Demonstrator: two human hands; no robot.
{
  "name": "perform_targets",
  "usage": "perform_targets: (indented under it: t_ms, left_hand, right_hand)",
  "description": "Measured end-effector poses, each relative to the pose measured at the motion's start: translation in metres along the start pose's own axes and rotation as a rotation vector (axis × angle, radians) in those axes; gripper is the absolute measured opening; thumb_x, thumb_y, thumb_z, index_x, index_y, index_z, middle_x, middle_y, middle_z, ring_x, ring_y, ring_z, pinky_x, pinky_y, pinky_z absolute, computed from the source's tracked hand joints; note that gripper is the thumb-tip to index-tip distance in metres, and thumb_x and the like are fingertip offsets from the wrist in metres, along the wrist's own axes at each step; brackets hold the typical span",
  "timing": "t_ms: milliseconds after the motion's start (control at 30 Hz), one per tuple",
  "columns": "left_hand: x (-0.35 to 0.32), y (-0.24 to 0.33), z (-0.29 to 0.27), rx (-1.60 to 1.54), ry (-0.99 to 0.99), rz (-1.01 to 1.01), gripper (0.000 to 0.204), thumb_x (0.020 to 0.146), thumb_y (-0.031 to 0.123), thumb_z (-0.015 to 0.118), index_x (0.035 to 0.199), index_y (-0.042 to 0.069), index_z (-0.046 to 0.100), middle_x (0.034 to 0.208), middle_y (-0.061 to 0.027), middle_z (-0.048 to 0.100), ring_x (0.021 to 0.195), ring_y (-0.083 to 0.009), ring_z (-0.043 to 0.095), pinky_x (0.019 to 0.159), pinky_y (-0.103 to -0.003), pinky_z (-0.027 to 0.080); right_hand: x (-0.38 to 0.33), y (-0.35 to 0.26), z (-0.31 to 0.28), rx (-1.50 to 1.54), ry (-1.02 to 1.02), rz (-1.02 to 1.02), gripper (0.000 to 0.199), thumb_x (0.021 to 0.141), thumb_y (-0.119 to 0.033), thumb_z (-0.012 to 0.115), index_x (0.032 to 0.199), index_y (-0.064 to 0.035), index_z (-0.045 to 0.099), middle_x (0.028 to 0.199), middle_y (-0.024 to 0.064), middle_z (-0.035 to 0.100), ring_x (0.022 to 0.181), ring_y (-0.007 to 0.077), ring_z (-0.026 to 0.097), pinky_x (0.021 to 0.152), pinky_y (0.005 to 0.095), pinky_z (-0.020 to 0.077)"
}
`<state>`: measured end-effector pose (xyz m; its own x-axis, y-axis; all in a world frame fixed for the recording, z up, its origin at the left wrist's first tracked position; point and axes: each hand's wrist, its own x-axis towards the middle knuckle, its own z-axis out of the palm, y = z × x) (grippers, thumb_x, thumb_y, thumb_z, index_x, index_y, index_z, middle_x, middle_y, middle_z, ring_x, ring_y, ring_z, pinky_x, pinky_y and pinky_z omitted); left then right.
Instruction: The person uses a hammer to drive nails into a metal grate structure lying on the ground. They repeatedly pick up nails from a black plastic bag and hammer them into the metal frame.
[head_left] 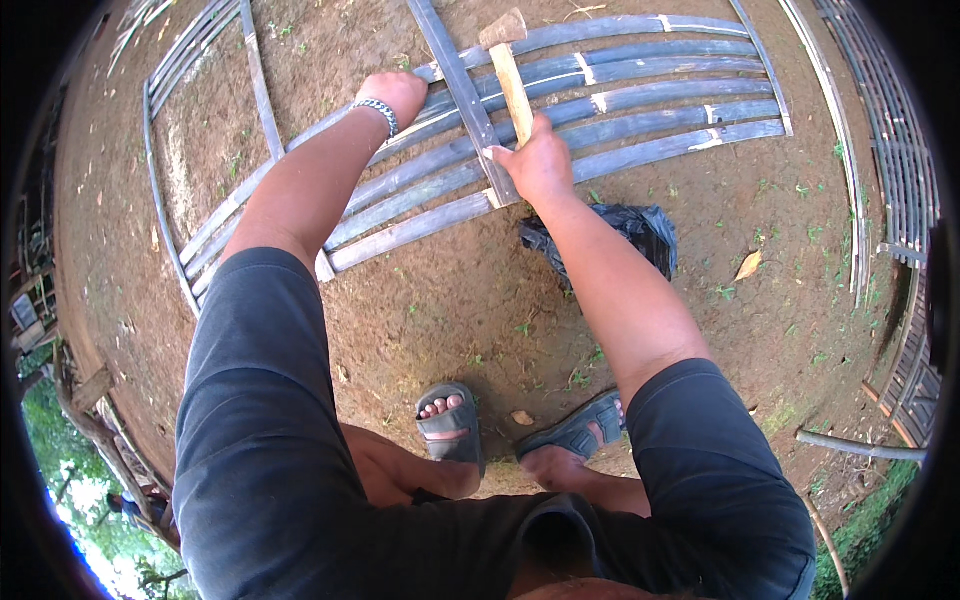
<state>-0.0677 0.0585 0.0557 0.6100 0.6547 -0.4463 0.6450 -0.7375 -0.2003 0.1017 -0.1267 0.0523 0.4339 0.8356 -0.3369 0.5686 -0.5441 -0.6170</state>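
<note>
A bamboo lattice panel (410,165) of long greyish slats lies on the ground in front of me, with a darker cross strip (455,80) running over it. My right hand (541,165) grips the lower handle of a wooden mallet (512,85) beside the near part of that strip. The mallet's head points away from me, above the slats. To the left of the strip, my left hand (398,98) is closed around the far bamboo slat (590,30); its fingertips are hidden. A silvery chain bracelet (378,117) circles my left wrist.
A crumpled black plastic bag (640,232) lies just behind my right forearm. My sandaled feet (450,430) stand on bare earth. More bamboo slats (880,120) lie at the far right, and a pole (860,446) rests at the lower right.
</note>
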Motion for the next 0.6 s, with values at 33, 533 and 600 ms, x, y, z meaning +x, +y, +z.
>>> perform_targets:
  t_ms: [33,533,600]
  left_hand:
    - [0.000,0.000,0.001,0.005,0.002,0.017,0.021,0.094,0.011,0.058,0.108,0.006,0.072,0.114,-0.0167,0.074,0.104,-0.0319,0.073,0.086,-0.044,0.060]
    - [-0.004,-0.008,0.023,0.090,0.108,0.098,0.019,0.094,0.011,0.054,0.109,0.003,0.063,0.109,-0.0188,0.069,0.093,-0.0338,0.074,0.078,-0.045,0.060]
    - [-0.008,-0.007,0.023,0.054,0.134,0.088,0.019,0.095,0.010,0.053,0.110,0.004,0.061,0.109,-0.0194,0.068,0.093,-0.0347,0.073,0.078,-0.045,0.059]
  right_hand:
    - [0.000,-0.001,0.000,0.001,-0.001,0.004,0.070,0.080,-0.030,0.086,0.128,0.0064,0.051,0.107,0.0305,0.071,0.104,0.0435,0.070,0.089,0.0469,0.0571]
    - [0.002,-0.001,-0.002,0.019,-0.069,0.050,0.074,0.082,-0.032,0.085,0.134,0.0049,0.048,0.109,0.0277,0.071,0.105,0.0414,0.070,0.090,0.0461,0.0572]
    - [0.003,0.001,-0.002,0.003,-0.061,0.048,0.075,0.081,-0.032,0.085,0.135,0.0045,0.047,0.110,0.0280,0.071,0.106,0.0411,0.069,0.091,0.0462,0.0571]
